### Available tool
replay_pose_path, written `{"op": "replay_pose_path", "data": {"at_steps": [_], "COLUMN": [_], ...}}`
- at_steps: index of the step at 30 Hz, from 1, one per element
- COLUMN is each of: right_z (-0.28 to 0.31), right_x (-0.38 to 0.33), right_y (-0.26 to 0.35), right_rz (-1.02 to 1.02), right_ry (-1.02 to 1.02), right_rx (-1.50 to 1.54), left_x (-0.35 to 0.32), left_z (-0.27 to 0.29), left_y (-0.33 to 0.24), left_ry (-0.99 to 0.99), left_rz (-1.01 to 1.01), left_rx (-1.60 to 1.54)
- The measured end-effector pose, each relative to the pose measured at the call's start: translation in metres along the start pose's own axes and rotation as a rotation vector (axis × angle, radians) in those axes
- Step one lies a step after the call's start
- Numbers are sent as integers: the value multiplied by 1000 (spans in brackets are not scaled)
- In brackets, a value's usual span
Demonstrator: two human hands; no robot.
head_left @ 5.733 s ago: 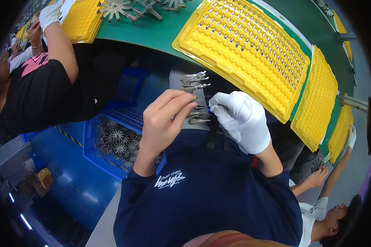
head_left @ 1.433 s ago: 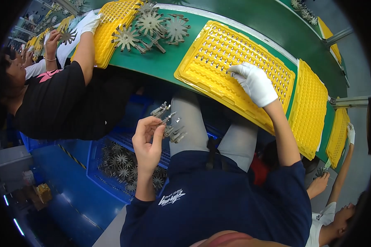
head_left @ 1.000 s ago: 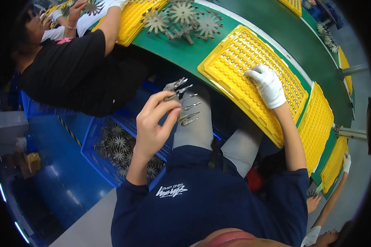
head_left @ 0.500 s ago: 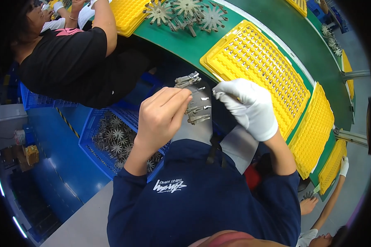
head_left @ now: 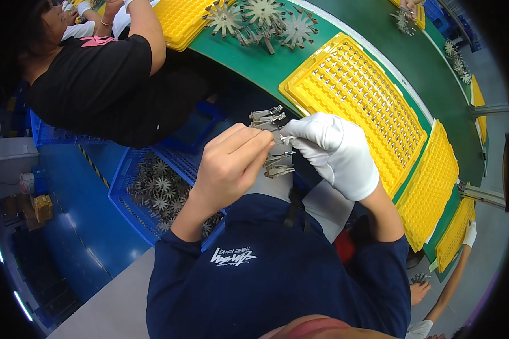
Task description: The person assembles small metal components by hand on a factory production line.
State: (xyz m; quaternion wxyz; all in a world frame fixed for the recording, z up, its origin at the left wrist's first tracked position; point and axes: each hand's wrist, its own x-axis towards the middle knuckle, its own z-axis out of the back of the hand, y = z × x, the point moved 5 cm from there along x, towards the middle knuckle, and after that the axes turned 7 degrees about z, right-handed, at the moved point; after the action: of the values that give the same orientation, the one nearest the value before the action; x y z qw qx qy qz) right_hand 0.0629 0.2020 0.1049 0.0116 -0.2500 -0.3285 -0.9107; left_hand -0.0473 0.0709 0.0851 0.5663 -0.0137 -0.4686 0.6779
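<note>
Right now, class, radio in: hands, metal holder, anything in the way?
Bare left hand gripping metal clip holder. Gloved right hand pinching small silver part near its clips. No obstruction visible between hands.

Left hand (head_left: 227, 161) bare, back of it up toward camera, thumb and index drawn together in a pinch, fingertips pointing right. Right hand (head_left: 336, 155) in white glove (head_left: 350, 169), thumb and index also pinched, tips pointing left, other fingers curled under. Fingertips of the two hands face each other, close together, in front of torso (head_left: 277, 265). Left forearm (head_left: 188, 223) rises from lower left, slanting inward; right forearm (head_left: 383, 217) rises from lower right, also slanting inward. Both forearms bare below navy sleeves (head_left: 172, 271). Glove covers right wrist; left wrist (head_left: 202, 200) uncovered. Grey-trousered thigh (head_left: 327, 206) partly shows below right hand.
</note>
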Motion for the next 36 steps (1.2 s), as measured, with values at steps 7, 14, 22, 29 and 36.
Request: {"op": "replay_pose_path", "data": {"at_steps": [7, 14, 22, 29, 36], "right_z": [5, -1, 3, -13, -29], "right_x": [-1, -4, -9, -14, -21], "right_y": [-1, 7, 6, 15, 2], "right_rz": [6, 42, 49, 89, 87], "right_ry": [-3, 103, 72, 83, 56], "right_rx": [-12, -42, 13, -236, -271], "left_x": [2, -1, -2, -6, -14], "left_z": [2, 0, -1, -2, -14], "left_y": [-2, -3, -7, -9, 4], "left_ry": [-3, 12, 39, 31, 40], "left_rz": [-13, -12, -4, 5, 76], "left_rx": [-5, -21, -29, -22, -8]}}
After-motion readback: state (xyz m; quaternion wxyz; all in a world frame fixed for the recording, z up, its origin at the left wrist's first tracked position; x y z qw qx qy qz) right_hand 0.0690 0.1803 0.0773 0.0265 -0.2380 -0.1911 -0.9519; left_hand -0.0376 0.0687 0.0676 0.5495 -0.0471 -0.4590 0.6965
